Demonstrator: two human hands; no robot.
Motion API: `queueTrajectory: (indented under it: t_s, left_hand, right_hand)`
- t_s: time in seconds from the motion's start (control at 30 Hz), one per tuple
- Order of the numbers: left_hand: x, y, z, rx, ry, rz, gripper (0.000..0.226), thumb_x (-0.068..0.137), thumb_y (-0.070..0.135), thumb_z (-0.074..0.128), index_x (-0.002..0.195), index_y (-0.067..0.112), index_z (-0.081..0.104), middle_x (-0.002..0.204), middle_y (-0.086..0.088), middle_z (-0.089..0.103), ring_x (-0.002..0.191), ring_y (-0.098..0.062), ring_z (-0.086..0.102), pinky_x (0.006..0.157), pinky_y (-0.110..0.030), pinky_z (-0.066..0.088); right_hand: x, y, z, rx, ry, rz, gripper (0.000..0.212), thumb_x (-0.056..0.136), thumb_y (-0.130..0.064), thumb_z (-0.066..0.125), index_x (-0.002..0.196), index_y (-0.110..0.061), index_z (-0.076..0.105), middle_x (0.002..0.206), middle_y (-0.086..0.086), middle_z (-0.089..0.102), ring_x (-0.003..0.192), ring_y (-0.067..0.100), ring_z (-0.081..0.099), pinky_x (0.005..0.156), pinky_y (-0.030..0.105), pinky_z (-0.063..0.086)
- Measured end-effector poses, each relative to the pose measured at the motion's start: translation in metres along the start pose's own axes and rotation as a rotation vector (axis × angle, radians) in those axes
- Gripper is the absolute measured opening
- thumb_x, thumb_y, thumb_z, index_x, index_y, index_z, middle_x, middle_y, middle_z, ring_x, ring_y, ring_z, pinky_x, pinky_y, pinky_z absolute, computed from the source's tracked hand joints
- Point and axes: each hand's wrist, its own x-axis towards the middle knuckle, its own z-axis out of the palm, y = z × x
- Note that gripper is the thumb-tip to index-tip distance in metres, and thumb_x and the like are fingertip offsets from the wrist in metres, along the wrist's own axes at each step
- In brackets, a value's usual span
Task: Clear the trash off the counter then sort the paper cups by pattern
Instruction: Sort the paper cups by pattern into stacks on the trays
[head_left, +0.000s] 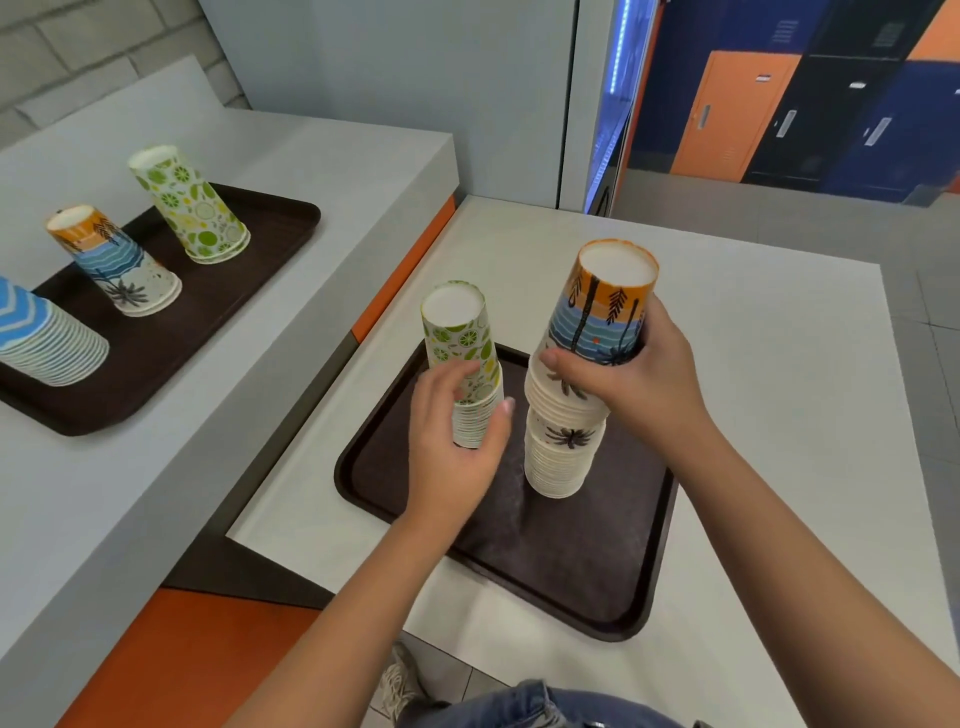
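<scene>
On the white counter (753, 364) sits a dark tray (597, 561) carrying two upside-down cup stacks. The right hand (639, 374) is wrapped around the upper palm-pattern stack (597, 322) resting atop more of its kind, and the left hand (457, 436) is curled around the lime-pattern stack (462, 343) just beside.

There is only one camera. It sits on the person's head and looks forward and down, so no second view shares any part of the scene. It is close to the near tray (587, 577), which fills the middle of the picture. Both arms reach into view from the bottom edge. The lens is wide, so straight edges bend near the sides. The far tray (171, 332) on the raised counter (322, 171) sits at the left. Lockers (810, 104) show far off at the top right.
</scene>
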Motion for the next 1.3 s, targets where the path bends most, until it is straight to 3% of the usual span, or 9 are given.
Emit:
queueTrajectory:
  t_s: [0.13,0.23,0.33,0.5,0.6,0.77,0.93,1.3]
  left_hand:
    - [-0.009,0.01,0.013,-0.015,-0.291,-0.228,0.079,0.07,0.035,0.082,0.136,0.024,0.04,0.128,0.02,0.044,0.125,0.006,0.041,0.101,-0.01,0.036]
    - [-0.002,0.014,0.03,-0.002,-0.394,-0.325,0.096,0.061,0.039,0.087,0.141,0.024,0.035,0.134,0.014,0.045,0.126,0.004,0.04,0.1,-0.007,0.032]
    - [0.009,0.017,0.045,-0.083,-0.404,-0.34,0.093,0.056,0.031,0.09,0.135,0.021,0.041,0.125,0.009,0.053,0.114,0.006,0.05,0.09,-0.003,0.039]
    - [0.016,0.019,0.057,-0.008,-0.408,-0.338,0.073,0.06,0.027,0.088,0.121,0.02,0.05,0.113,0.009,0.062,0.106,-0.004,0.06,0.086,-0.017,0.05]
    - [0.018,0.023,0.057,0.041,-0.372,-0.341,0.063,0.062,0.027,0.087,0.115,0.018,0.054,0.108,0.007,0.065,0.1,-0.006,0.061,0.081,-0.016,0.048]
    - [0.028,0.032,0.052,0.062,-0.298,-0.355,0.064,0.061,0.031,0.087,0.115,0.02,0.055,0.107,0.009,0.065,0.097,-0.003,0.061,0.08,-0.014,0.048]
    - [0.041,0.044,0.045,0.04,-0.22,-0.359,0.065,0.059,0.033,0.088,0.114,0.018,0.057,0.107,0.01,0.066,0.095,-0.001,0.062,0.073,-0.005,0.046]
    - [0.061,0.059,0.024,-0.174,-0.021,-0.4,0.059,0.061,0.026,0.088,0.112,0.013,0.06,0.105,0.005,0.07,0.095,-0.006,0.068,0.084,-0.028,0.057]
  right_hand:
    - [0.002,-0.014,-0.006,0.091,0.056,-0.014,0.06,0.065,-0.023,0.086,0.116,-0.023,0.053,0.103,-0.018,0.064,0.095,-0.008,0.063,0.076,0.008,0.05]
    - [0.004,-0.024,-0.012,0.203,0.115,-0.019,0.053,0.07,-0.018,0.083,0.114,-0.019,0.054,0.103,-0.011,0.067,0.092,-0.002,0.066,0.073,0.012,0.052]
    - [0.008,-0.029,-0.019,0.309,0.184,-0.015,0.045,0.073,-0.018,0.081,0.11,-0.018,0.057,0.104,-0.004,0.069,0.094,0.007,0.069,0.078,0.022,0.056]
    - [0.015,-0.025,-0.028,0.613,0.293,0.084,0.029,0.078,-0.011,0.076,0.102,-0.017,0.061,0.098,0.0,0.07,0.093,0.014,0.07,0.082,0.029,0.056]
    - [0.018,-0.02,-0.034,0.812,0.342,0.175,0.029,0.08,-0.013,0.074,0.106,-0.012,0.061,0.102,0.005,0.069,0.096,0.018,0.069,0.087,0.033,0.055]
    - [0.018,-0.014,-0.042,1.049,0.374,0.294,0.022,0.087,-0.013,0.067,0.106,-0.01,0.058,0.091,0.003,0.07,0.08,0.011,0.07,0.075,0.028,0.057]
    - [0.019,-0.013,-0.047,1.124,0.345,0.334,0.008,0.088,-0.018,0.065,0.094,-0.013,0.061,0.084,0.001,0.071,0.081,0.013,0.069,0.073,0.031,0.058]
    - [0.026,-0.017,-0.045,1.191,0.307,0.374,0.013,0.088,-0.023,0.064,0.097,-0.015,0.059,0.098,0.002,0.069,0.099,0.018,0.065,0.096,0.041,0.052]
